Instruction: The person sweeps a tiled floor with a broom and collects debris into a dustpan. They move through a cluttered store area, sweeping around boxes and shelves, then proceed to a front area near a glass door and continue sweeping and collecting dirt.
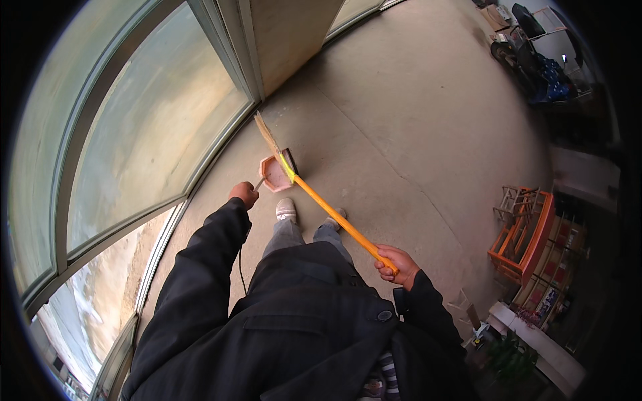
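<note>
My right hand [397, 264] grips the top end of a broom [341, 220] with an orange handle and a yellow collar. The handle slants away to the upper left, and its straw-coloured bristles [268, 133] reach past a dustpan [277, 173]. Pinkish, with an orange inner rim, the dustpan is just ahead of my shoes. Part of it is hidden behind the broom's collar. My left hand [244, 194] is closed around the dustpan's thin handle [260, 184]. Specks of debris seem to lie in the pan, too small to identify.
Framed glass panels [165, 125] run along the left, above a floor track. Concrete floor [401, 115] with a long crack spreads ahead and right. A parked motor vehicle [536, 65] is at the upper right. Orange wooden furniture [526, 235] and a green plant [511, 353] are at right.
</note>
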### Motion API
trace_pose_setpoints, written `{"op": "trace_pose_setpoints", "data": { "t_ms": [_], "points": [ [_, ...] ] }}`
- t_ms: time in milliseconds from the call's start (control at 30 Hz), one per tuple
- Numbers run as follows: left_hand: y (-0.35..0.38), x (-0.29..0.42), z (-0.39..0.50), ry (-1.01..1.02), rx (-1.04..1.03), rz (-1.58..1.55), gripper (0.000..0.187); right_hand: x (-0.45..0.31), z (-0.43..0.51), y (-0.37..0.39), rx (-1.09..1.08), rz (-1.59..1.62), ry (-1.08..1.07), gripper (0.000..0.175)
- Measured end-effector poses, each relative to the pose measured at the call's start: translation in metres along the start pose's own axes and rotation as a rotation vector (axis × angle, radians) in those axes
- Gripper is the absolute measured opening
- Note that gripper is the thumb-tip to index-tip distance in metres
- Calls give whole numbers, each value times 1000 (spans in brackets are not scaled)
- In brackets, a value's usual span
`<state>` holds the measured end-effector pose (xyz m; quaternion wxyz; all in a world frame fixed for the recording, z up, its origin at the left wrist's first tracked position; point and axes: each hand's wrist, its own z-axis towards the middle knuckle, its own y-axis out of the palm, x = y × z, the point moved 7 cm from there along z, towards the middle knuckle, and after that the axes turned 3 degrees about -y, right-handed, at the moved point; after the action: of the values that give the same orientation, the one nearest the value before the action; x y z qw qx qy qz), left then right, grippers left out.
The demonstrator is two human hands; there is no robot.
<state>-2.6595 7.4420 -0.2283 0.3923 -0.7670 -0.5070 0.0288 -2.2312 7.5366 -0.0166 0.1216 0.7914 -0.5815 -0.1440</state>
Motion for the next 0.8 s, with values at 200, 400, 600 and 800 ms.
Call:
{"op": "trace_pose_setpoints", "data": {
  "t_ms": [200, 400, 600, 800],
  "points": [
    [0, -29, -10, -1, -14, -58, 32, -6, -40, -9, 81, -92, -94, 47],
    [-7, -56, -31, -153, -82, -207, 34, -20, 15, -16, 184, -334, -236, 41],
    [4, -59, -26, -154, -12, -132, 33, 1, 99, 5, 156, -241, -98, 40],
    [10, -64, -16, -103, 24, -92, 31, 34, 73, 20, 51, -164, 11, 45]
  ]
}}
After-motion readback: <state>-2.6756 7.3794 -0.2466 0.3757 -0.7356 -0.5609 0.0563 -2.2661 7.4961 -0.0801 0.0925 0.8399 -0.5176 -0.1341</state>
